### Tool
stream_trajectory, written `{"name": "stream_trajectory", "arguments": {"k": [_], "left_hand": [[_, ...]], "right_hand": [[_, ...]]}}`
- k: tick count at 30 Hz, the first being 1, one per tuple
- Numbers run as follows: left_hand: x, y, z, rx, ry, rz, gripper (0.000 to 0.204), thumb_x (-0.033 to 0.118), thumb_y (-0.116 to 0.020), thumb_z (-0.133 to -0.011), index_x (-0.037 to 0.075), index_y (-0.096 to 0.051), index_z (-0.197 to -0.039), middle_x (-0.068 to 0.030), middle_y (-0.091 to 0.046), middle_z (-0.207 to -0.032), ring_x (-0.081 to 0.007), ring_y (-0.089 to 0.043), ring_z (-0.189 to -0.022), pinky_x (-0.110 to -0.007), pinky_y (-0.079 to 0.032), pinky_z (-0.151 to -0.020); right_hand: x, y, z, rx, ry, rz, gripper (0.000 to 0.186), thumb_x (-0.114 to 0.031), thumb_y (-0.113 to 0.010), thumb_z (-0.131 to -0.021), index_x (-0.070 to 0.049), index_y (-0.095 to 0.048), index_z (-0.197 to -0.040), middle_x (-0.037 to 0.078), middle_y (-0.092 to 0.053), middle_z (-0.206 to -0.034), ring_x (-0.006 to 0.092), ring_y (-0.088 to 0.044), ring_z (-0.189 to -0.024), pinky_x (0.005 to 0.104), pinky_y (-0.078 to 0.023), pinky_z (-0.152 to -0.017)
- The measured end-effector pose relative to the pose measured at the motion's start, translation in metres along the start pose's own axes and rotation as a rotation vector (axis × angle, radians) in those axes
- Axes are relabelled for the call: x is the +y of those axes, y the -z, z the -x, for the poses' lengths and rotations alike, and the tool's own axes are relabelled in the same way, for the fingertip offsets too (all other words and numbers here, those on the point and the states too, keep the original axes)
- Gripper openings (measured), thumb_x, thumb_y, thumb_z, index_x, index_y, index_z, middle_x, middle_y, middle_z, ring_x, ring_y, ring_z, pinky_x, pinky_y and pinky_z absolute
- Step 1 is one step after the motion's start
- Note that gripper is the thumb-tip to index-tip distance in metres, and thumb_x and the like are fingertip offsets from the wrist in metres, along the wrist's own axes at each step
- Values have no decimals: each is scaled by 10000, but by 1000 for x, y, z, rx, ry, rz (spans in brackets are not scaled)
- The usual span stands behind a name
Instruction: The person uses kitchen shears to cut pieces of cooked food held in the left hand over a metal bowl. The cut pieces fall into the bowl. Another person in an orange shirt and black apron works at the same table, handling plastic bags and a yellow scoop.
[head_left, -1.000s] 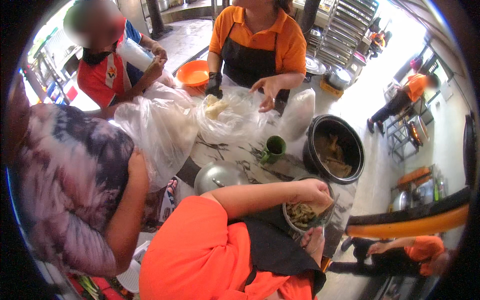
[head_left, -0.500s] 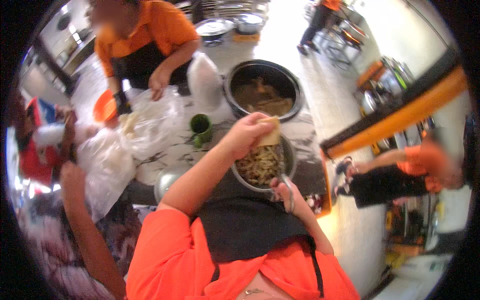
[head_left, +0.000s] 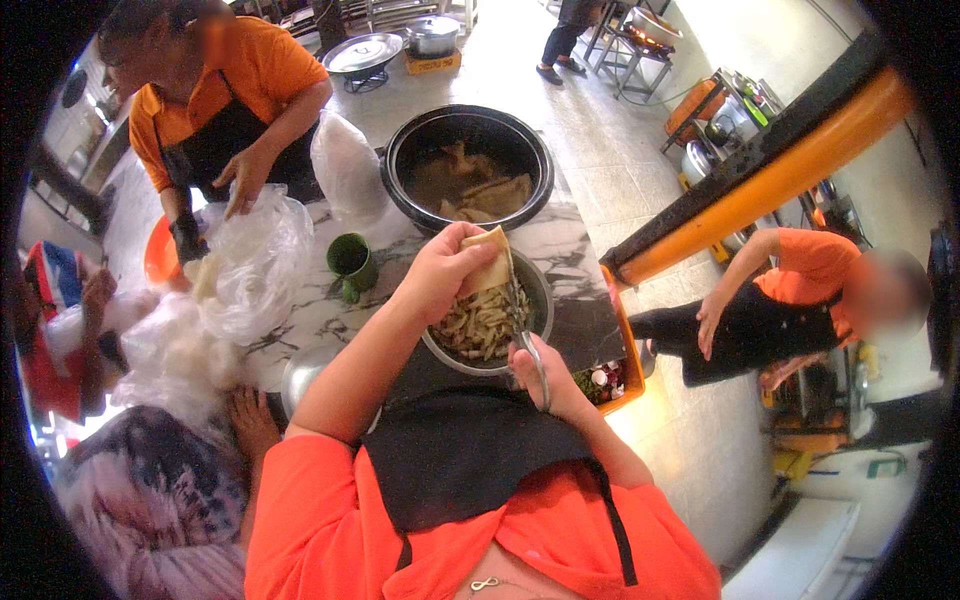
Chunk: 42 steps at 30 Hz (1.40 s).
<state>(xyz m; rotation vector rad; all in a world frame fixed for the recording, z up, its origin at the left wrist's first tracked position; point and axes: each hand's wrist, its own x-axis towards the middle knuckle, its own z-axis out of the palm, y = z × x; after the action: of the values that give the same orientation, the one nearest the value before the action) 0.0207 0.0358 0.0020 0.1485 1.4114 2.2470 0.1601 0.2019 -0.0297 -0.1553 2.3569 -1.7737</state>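
Observation:
My left hand [head_left: 440, 272] pinches a flat, pale tan piece of food [head_left: 487, 264] above a metal bowl [head_left: 543, 302]. The exact kind of food is unclear. Many thin cut strips [head_left: 474, 328] of similar colour fill the bowl. In my right hand [head_left: 560, 384] is a pair of scissors [head_left: 539, 366], its blades pointing up along the right edge of the piece. Just beyond the bowl stands a large black pot [head_left: 545, 172], with more flat tan pieces [head_left: 497, 197] lying in it.
A green mug [head_left: 352, 262] and a bulging plastic bag [head_left: 345, 165] stand on the marble-patterned table [head_left: 300, 335]. At far left a co-worker's hand [head_left: 247, 178] is over clear plastic bags [head_left: 265, 250]. An orange crate [head_left: 632, 375] sits by the right edge; another co-worker stands beyond.
My view has shifted, so the table items sit further left. The piece and scissors stay over the bowl. The nearby person's arm at left has lowered, and the co-worker at right has shifted an arm.

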Motion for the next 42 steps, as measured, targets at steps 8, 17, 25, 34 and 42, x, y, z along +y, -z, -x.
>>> {"name": "stream_trajectory", "arguments": {"k": [8,17,25,34,42], "left_hand": [[6,5,0,-43,34,-8,171,179,-618,-846,59,-542,-942,-1,-567,-809,-59,-527,-695,-204,-437,-603],[-8,8,7,-80,95,-243,301,225,-652,-793,26,-571,-1004,-42,-591,-813,-116,-538,-698,-272,-458,-608],[-6,6,14,-128,91,-211,276,236,-665,-795,47,-573,-973,-28,-590,-800,-123,-545,-681,-284,-457,-584],[-10,13,18,-212,94,-281,312,292,-655,-791,47,-566,-963,-21,-591,-805,-109,-544,-716,-263,-439,-608],[-9,14,23,-203,156,-344,337,276,-670,-745,46,-586,-976,-36,-607,-820,-127,-559,-732,-285,-453,-633]], "right_hand": [[2,1,-2,44,10,137,518,-563,-429,-881,-48,-482,-863,-24,-429,-667,89,-414,-590,232,-370,-538],[29,-1,-1,96,-36,204,317,-343,-537,-886,-29,-499,-896,123,-512,-692,247,-514,-632,362,-428,-600],[42,-1,-8,158,-331,-306,415,-489,-392,-907,-109,-546,-841,-30,-475,-575,91,-419,-440,226,-323,-396],[31,0,-6,75,-141,-14,616,-664,-517,-776,-59,-495,-893,-14,-456,-699,90,-420,-551,229,-334,-492],[36,-7,-4,139,-90,-259,512,-572,-551,-818,-67,-496,-879,-42,-452,-675,59,-424,-586,213,-321,-502]]}}
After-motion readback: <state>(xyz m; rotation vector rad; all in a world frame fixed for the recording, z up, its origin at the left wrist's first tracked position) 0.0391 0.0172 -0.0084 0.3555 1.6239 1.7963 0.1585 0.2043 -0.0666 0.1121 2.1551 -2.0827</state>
